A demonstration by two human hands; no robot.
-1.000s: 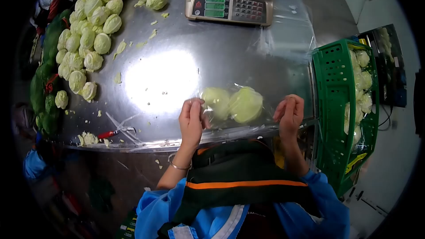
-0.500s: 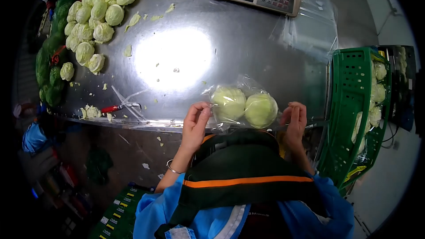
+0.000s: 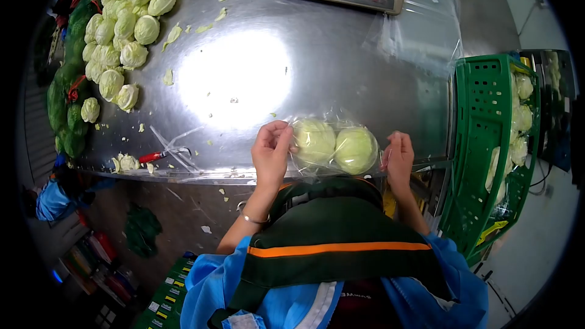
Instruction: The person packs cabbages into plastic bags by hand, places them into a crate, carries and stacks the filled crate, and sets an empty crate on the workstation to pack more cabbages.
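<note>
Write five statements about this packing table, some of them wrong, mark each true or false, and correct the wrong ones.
1. Two cabbages are inside the clear bag. True.
2. The bracelet is on the right wrist. False: the bracelet is on the left wrist.
3. The clear bag lies between the left hand and the right hand. True.
4. The red-handled tool lies to the right of the clear bag. False: the red-handled tool lies to its left.
5. The green crate stands to the right of the metal table. True.
</note>
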